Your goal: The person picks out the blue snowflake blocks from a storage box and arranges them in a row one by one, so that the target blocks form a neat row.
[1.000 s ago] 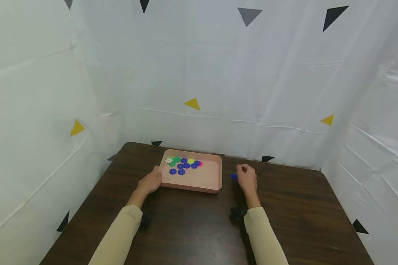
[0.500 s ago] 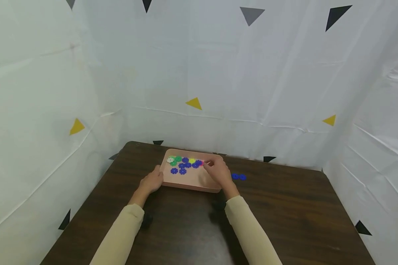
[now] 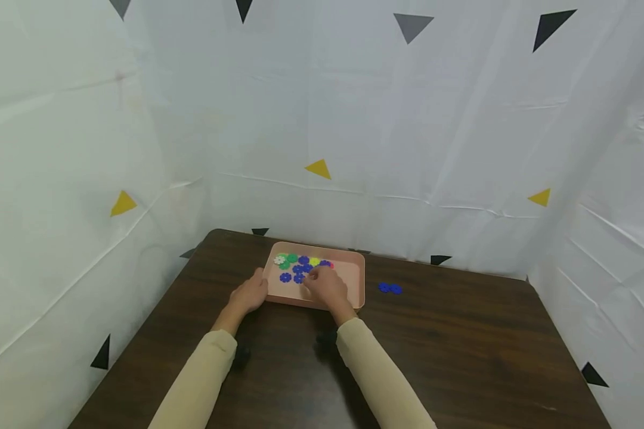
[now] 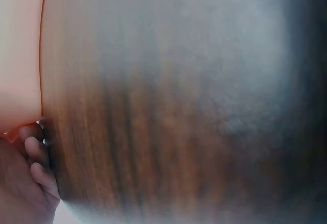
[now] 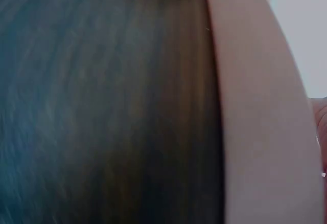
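Observation:
In the head view a shallow pink tray [image 3: 356, 279] lies on the table, holding flower-shaped plastic pieces. My left hand [image 3: 251, 292] grips its left end near the front corner; curled fingers [image 4: 38, 152] show by the tray wall in the left wrist view. Over the tray's middle is my right hand [image 3: 328, 287], fingertips right at the blue flower pieces [image 3: 299, 278]; I cannot tell whether it pinches one. Toward the tray's back left are green pieces [image 3: 292, 258] and a white one [image 3: 279, 260]. A yellow piece [image 3: 314, 261] and a partly hidden pink piece [image 3: 331, 266] lie nearer the middle.
Two blue flower pieces [image 3: 390, 288] lie side by side on the dark wooden table [image 3: 461, 333], right of the tray. White sheeting [image 3: 375, 119] with printed triangles stands behind the table and along both sides.
My right hand has moved left from the table beside the blue pieces, over the tray's right part, to its middle. Both blue pieces on the table now show. My left hand stays on the tray.

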The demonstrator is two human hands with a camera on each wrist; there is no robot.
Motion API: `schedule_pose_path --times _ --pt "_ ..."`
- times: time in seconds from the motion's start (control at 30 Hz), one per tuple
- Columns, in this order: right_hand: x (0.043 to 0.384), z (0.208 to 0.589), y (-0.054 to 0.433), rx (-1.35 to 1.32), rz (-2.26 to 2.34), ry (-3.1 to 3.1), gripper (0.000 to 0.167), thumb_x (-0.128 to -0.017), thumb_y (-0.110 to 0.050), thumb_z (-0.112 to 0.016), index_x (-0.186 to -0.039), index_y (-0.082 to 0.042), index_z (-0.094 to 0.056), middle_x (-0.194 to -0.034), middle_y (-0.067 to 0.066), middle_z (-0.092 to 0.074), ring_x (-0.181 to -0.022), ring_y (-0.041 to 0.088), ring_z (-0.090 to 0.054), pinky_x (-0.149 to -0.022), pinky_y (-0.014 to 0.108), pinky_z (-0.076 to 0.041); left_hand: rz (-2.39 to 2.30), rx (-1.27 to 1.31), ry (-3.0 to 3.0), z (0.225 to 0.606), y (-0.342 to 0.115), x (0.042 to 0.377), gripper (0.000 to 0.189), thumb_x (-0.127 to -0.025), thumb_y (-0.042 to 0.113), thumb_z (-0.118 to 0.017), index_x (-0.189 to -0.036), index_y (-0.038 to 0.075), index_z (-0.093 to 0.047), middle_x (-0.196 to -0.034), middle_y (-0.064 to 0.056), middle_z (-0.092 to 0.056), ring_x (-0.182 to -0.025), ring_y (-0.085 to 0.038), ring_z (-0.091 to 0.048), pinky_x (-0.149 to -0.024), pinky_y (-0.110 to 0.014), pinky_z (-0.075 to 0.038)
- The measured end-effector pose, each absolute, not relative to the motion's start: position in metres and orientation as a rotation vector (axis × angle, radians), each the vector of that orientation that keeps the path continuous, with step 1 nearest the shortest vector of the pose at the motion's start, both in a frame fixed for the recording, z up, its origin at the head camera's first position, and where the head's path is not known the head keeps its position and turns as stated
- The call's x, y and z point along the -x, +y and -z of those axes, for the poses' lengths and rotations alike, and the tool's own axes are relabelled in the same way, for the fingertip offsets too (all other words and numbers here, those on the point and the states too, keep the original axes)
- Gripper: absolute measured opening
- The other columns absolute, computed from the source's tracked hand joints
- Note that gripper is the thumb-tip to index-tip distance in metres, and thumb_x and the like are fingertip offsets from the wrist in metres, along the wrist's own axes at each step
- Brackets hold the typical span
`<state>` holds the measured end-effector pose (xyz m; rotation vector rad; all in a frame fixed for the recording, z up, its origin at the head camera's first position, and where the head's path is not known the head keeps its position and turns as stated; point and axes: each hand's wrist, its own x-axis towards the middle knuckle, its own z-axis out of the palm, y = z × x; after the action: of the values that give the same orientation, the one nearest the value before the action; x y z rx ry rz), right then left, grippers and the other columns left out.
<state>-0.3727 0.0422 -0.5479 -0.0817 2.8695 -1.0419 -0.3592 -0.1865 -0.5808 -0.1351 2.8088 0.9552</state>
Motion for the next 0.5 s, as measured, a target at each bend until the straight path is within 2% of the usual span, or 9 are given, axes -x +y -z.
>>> schedule_pose_path --times 0.2,0.5 --pt "0.374 0.548 0.028 0.045 0.958 2.878 0.045 -0.097 -0.041 -0.078 -0.133 -0.013 -0.075 -0.127 0.007 -0.077 -0.108 0.030 -0.072 -0.097 0.057 -0.055 -0.935 0.139 2.816 0.578 -0.187 0.360 0.056 -0.114 0.034 -0.027 -0.164 0.008 -0.029 -0.151 -0.025 -0.058 -0.113 -0.039 -0.062 -0.106 -0.064 -0.043" --pt "0.374 0.550 0.020 0.005 0.932 2.886 0.050 -0.098 -0.045 -0.077 -0.137 -0.016 -0.072 -0.134 0.006 -0.076 -0.115 0.032 -0.070 -0.102 0.058 -0.051 -0.928 0.134 2.812 0.579 -0.186 0.359 0.056 -0.114 0.033 -0.027 -0.163 0.006 -0.029 -0.152 -0.026 -0.056 -0.116 -0.040 -0.061 -0.109 -0.066 -0.042"
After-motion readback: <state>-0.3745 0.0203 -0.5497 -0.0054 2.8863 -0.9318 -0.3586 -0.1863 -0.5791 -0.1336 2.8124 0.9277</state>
